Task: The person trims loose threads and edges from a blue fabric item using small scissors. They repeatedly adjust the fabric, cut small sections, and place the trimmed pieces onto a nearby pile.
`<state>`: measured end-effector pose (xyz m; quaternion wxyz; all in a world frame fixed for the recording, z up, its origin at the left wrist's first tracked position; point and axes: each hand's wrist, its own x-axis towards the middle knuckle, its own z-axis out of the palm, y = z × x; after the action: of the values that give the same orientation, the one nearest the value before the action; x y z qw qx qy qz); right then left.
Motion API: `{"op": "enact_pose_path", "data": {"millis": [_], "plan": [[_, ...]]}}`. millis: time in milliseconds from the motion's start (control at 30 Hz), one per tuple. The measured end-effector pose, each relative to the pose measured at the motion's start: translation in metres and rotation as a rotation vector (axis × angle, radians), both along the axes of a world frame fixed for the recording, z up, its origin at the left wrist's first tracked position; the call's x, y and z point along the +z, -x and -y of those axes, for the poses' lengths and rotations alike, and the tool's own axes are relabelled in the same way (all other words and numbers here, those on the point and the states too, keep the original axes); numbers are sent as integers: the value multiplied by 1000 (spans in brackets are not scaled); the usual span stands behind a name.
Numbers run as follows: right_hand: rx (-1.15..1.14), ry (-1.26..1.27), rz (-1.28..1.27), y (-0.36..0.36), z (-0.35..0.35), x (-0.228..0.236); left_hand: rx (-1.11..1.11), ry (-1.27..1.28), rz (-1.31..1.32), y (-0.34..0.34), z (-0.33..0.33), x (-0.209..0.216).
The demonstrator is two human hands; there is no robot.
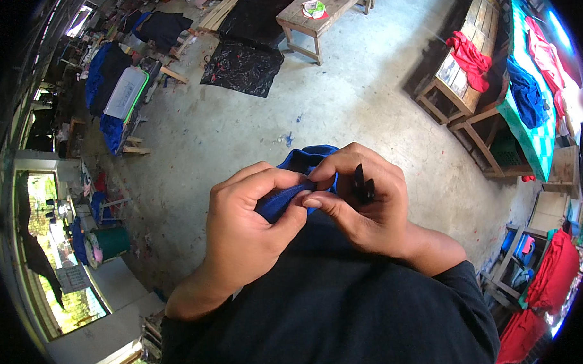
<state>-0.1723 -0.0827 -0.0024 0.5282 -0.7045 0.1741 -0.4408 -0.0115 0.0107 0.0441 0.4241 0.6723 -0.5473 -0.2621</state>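
Observation:
A piece of blue cloth [278,203] is held up in front of my black shirt, with a loose fold rising behind my fingers. My left hand [244,212] is closed, pinching the cloth's edge between thumb and forefinger. Against it, my right hand [379,220] pinches the same edge, the two sets of fingertips nearly meeting. Tucked in the right palm is a small black tool with two pointed ends [363,187]; it looks like thread snips, though its rest is hidden by the fingers. Part of the cloth is covered by both hands.
A wooden bench [330,12] stands ahead on the concrete floor, beside a black plastic sheet [242,65]. At right are a low wooden table [452,86] with red cloth and a turquoise-topped table [524,126]. A lidded plastic box [126,91] sits at left.

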Motion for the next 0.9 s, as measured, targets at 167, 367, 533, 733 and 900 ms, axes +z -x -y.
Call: {"op": "enact_pose_path", "data": {"millis": [167,367,533,733,900], "plan": [[-23,136,33,-2,4,-2,-37,0,50,2,1,2],[-108,309,86,-2,8,-12,-40,-74,-86,9,-5,0],[-154,248,6,13,29,-18,11,-131,-277,11,-10,-6],[137,126,-56,16,20,4,17,-120,-273,10,-10,-10],[160,181,-96,12,15,-6,-52,-50,-246,13,-10,-15]]}}
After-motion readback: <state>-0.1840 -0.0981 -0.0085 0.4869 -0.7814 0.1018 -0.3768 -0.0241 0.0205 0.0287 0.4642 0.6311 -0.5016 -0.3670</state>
